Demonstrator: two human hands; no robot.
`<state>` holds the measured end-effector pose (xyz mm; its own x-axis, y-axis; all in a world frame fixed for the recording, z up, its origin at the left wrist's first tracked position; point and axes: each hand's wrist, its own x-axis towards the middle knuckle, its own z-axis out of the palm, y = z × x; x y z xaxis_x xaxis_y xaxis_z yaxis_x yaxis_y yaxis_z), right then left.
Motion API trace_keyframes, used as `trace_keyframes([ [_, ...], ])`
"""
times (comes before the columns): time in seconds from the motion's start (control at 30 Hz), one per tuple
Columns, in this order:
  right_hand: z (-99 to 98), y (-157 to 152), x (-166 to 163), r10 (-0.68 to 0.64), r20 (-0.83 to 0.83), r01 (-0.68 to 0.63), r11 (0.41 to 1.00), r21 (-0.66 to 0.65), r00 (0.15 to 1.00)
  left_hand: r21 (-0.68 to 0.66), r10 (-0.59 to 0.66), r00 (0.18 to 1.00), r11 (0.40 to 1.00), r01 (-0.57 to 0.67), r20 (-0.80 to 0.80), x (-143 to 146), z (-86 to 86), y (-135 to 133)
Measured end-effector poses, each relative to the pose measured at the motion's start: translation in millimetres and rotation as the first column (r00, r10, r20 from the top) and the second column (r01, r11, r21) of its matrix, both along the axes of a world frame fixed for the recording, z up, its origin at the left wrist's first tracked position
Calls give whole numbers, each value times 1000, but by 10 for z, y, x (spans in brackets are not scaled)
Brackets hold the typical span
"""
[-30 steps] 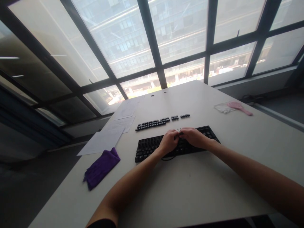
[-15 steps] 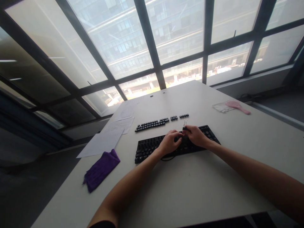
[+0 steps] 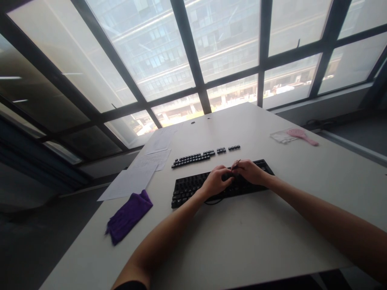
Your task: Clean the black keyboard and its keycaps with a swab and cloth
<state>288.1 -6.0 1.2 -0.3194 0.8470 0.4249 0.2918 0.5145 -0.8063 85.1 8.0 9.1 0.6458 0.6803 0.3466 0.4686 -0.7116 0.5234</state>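
Observation:
A black keyboard [image 3: 190,184] lies slanted on the white table, part of its keys hidden under my hands. Over its middle, my right hand [image 3: 247,170] is closed round a small keycap puller [image 3: 238,161], of which only a thin end shows above the fingers. My left hand [image 3: 217,180] rests on the keyboard beside it, fingers curled and tips meeting those of the right. Whatever the left fingertips pinch is too small to make out. Behind the keyboard, loose black keycaps [image 3: 193,159] stand in rows, with smaller groups towards the right.
A purple cloth [image 3: 129,217] lies at the left table edge, with white paper sheets [image 3: 128,183] behind it. Far right, a pink hairbrush [image 3: 302,136] lies partly on a clear plastic bag [image 3: 281,137]. Large windows rise beyond the white table [image 3: 229,237].
My right hand has turned, so the puller's wire prongs no longer point up and mostly vanish among the fingers. My left hand has barely moved, and the keycap rows look the same.

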Motion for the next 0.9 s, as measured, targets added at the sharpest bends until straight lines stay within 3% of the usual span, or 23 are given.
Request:
trace_keyframes([
  [0.17, 4, -56, -137, -204, -52, 202, 978, -46, 977, -43, 56, 998, 998, -56, 12, 37, -54, 53],
  [0.3, -23, -24, -165, -242, -164, 222, 966, -132, 956, -43, 83, 996, 996, -82, 23, 66, -85, 62],
  [0.43, -15, -28, -151, -228, -118, 218, 972, -86, 967, -24, 87, 996, 996, -87, 18, 67, -103, 53],
  [0.63, 37, -121, -180, -454, 7, 454, 891, -8, 891, 20, 77, 997, 997, -77, -1, 60, -103, 29],
  [0.9, 43, -105, -129, -559, 68, 561, 828, -7, 826, -1, 85, 996, 996, -85, 6, 54, -70, 5],
])
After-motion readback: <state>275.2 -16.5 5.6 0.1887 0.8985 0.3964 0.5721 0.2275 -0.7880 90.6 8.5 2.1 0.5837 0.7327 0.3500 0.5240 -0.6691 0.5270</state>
